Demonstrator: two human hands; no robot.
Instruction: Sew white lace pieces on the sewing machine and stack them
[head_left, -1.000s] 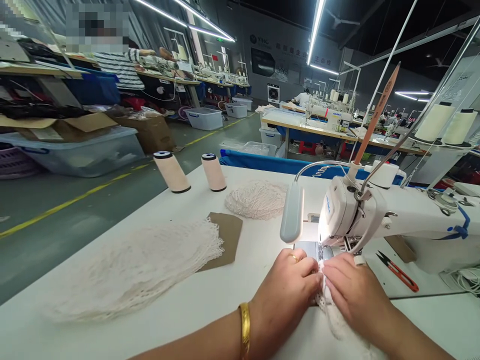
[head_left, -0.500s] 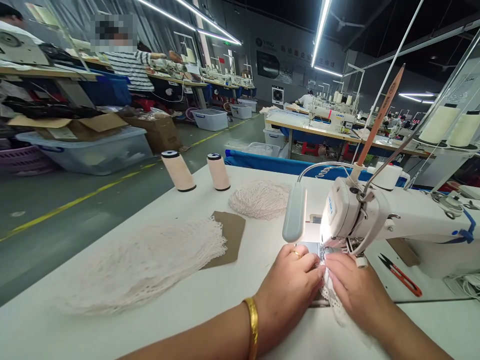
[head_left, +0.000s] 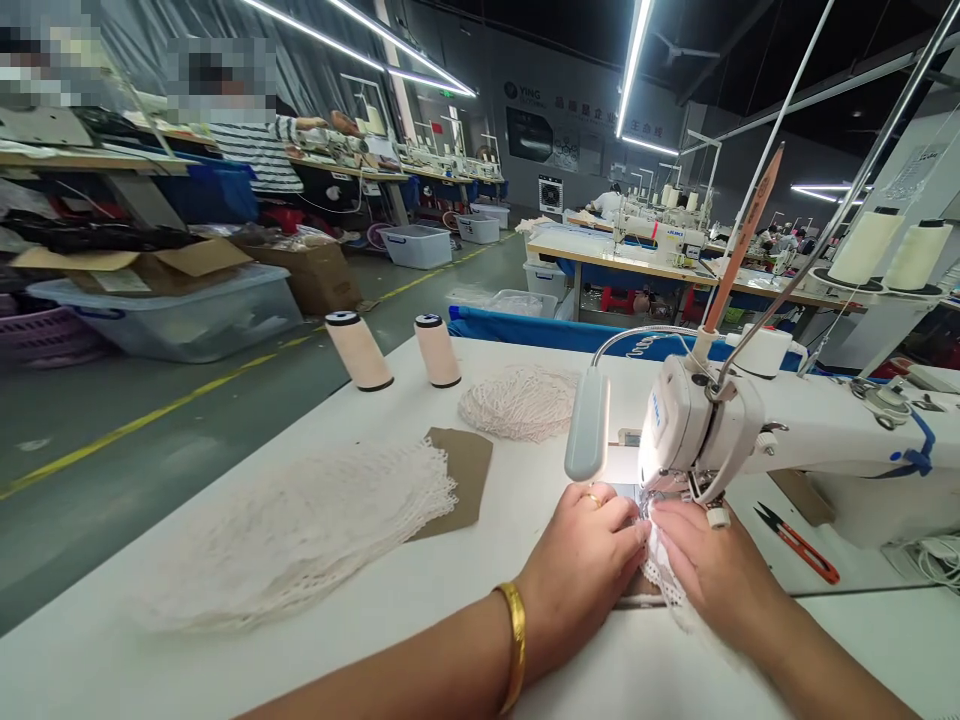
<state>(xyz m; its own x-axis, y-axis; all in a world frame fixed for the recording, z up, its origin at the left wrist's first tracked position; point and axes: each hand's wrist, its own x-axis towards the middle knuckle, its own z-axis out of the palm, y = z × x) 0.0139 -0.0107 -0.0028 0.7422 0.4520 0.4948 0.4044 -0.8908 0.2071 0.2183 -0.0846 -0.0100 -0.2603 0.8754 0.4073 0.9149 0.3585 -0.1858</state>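
Observation:
A narrow piece of white lace (head_left: 660,572) runs under the needle area of a white sewing machine (head_left: 679,420). My left hand (head_left: 581,560), with a ring and a gold bangle, pinches the lace's left edge just in front of the presser foot. On the other side, my right hand (head_left: 712,555) has its fingers closed on the same lace. The fingertips of both hands nearly meet, and the needle is partly hidden. A lit grey lamp (head_left: 587,425) hangs above my left hand. Orange-handled thread snips (head_left: 799,545) lie to the right of my right hand.
A stack of white lace pieces (head_left: 300,530) lies at left on brown card (head_left: 469,480). Behind it sit another lace pile (head_left: 517,402) and two thread cones, one at left (head_left: 360,352), one nearer (head_left: 438,352). Co-workers sit at machines beyond the aisle.
Both hands stay at the presser foot, gripping the lace. The camera view has shifted slightly; little else differs.

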